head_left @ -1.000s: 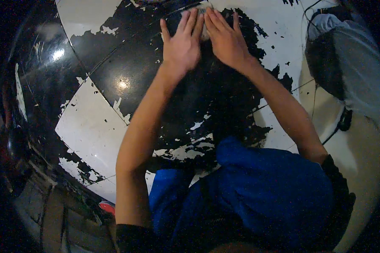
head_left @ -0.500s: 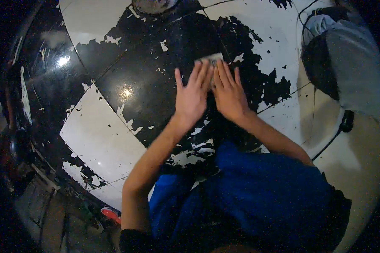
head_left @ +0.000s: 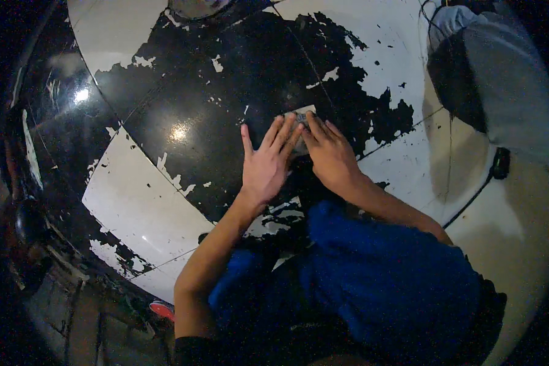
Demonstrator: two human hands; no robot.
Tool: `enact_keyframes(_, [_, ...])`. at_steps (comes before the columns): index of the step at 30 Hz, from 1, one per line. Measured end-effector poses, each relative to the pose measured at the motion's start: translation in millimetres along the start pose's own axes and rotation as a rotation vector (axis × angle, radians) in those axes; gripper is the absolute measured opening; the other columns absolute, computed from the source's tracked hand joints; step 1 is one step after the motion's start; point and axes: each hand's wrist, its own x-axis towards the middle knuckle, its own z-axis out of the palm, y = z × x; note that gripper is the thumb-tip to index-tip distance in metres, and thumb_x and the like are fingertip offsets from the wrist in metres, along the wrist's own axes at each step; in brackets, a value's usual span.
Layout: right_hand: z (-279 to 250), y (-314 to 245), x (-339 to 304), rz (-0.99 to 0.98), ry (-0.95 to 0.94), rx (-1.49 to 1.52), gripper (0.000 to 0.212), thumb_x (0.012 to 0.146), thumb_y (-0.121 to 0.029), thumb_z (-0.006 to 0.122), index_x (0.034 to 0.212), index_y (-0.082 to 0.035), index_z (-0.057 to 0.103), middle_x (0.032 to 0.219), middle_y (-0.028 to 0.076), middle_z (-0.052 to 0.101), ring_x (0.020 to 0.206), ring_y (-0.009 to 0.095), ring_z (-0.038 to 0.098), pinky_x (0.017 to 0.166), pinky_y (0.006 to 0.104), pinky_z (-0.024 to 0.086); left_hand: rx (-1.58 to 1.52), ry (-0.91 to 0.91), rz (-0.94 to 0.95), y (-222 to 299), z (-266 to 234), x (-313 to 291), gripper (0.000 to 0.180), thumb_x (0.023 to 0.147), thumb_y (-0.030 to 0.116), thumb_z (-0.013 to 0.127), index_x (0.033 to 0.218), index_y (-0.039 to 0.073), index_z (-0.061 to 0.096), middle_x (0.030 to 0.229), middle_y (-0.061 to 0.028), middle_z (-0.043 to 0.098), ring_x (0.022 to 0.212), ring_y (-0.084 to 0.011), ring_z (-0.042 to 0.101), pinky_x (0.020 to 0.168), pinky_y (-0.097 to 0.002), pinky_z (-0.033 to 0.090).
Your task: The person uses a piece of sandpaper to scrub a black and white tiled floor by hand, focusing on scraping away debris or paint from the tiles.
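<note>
A small, thin, light-grey sheet (head_left: pixel 299 145) with dark print on it lies flat on a hard, shiny surface (head_left: pixel 213 140) of patchy black and white. My left hand (head_left: pixel 266 171) presses on the sheet's left side, fingers stretched out and thumb spread away. From the right, my right hand (head_left: pixel 334 160) lies on it with straight fingers. Both hands are open and flat, and the fingertips almost meet over the sheet. Part of the sheet is hidden beneath the fingers; its top corner and a strip between the hands show.
Grey cloth (head_left: pixel 512 91) is bunched at the right, with a dark cord and a black end piece (head_left: pixel 501 163) below it. A round object (head_left: pixel 201 6) stands at the far edge. Something red (head_left: pixel 162 311) lies lower left. Blue clothing (head_left: pixel 372 262) covers my legs.
Both hands and the sheet have slid nearer to me over the dark surface. More of the sheet shows between my fingers. The view has shifted slightly.
</note>
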Motion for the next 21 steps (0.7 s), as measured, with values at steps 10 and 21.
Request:
enact_keyframes(10, [11.4, 35.0, -15.6, -0.018, 0.184, 0.147, 0.054, 0.086, 0.002, 0.065, 0.139, -0.007, 0.063, 0.16, 0.006, 0.046, 0.15, 0.032, 0.038, 0.114, 0.0589, 0.03, -0.026, 0.101, -0.119, 3.6, -7.3, -3.7, 0.075, 0.094, 0.04, 0.068, 0.161, 0.025, 0.038, 0.171, 0.0046, 0.024, 0.159, -0.0314, 0.018, 0.112, -0.0845, 0.004])
enact_keyframes(21, [8.3, 28.5, 12.7, -0.011, 0.158, -0.167, 0.067, 0.083, -0.005, 0.066, 0.149, -0.009, 0.054, 0.17, 0.013, 0.025, 0.157, 0.043, 0.015, 0.109, 0.0818, 0.017, 0.14, 0.105, -0.106, -18.8, -32.8, 29.1, 0.074, 0.093, 0.029, 0.065, 0.162, 0.025, 0.037, 0.171, 0.0069, 0.024, 0.16, -0.0305, 0.013, 0.113, -0.0826, -0.001])
